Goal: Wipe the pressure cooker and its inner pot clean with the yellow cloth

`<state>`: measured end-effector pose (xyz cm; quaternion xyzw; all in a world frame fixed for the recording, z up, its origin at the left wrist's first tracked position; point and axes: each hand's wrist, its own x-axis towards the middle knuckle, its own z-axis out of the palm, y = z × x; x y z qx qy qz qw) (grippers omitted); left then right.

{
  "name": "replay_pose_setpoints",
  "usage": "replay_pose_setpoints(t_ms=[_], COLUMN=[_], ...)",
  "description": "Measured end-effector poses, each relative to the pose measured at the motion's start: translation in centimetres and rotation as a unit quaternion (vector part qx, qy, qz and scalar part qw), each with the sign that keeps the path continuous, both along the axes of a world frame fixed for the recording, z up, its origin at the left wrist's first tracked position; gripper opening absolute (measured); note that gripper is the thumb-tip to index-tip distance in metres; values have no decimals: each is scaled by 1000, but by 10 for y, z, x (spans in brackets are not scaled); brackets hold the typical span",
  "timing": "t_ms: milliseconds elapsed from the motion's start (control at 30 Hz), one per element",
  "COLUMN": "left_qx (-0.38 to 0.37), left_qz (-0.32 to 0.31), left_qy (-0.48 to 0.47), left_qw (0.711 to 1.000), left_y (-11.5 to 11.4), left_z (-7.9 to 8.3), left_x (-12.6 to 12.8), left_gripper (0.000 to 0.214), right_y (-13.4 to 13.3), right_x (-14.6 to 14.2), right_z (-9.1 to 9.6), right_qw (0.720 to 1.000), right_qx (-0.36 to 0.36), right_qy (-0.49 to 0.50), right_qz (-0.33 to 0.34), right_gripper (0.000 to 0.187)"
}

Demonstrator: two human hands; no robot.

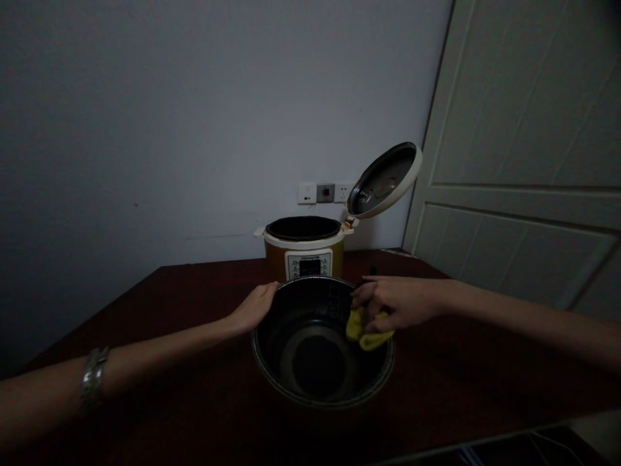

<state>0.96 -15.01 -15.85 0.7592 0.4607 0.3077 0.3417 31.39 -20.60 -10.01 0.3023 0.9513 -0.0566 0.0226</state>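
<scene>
A dark metal inner pot (310, 388) stands on the dark red table (194, 304) in front of me. My left hand (255, 307) rests against the pot's left rim, fingers curved round its outer wall. My right hand (395, 301) is closed on a yellow cloth (361, 330), pressing it against the inside of the pot's right rim. Behind the pot sits an orange and white electric cooker (304, 249) with its lid (383, 181) swung up to the right.
A grey wall with a row of sockets (326, 192) runs behind the table. A pale panelled door (524, 162) stands at the right. The table's front edge (466, 446) runs along the lower right.
</scene>
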Motion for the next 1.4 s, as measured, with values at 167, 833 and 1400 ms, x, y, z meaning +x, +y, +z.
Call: replay_pose_setpoints(t_ms=[167, 833, 1400], left_qx=[13, 15, -28], left_qz=[17, 25, 71], left_qy=[32, -1, -93], left_qw=[999, 1000, 993], left_y=[1, 4, 5], left_z=[1, -7, -12], left_x=[2, -1, 2], left_gripper=[44, 46, 49], right_y=[52, -63, -99], right_x=[-9, 15, -75], right_z=[-4, -19, -67], right_qw=[993, 973, 946], right_qx=[87, -4, 281], right_qy=[-30, 133, 112], right_qz=[79, -188, 114], right_gripper=[28, 47, 52])
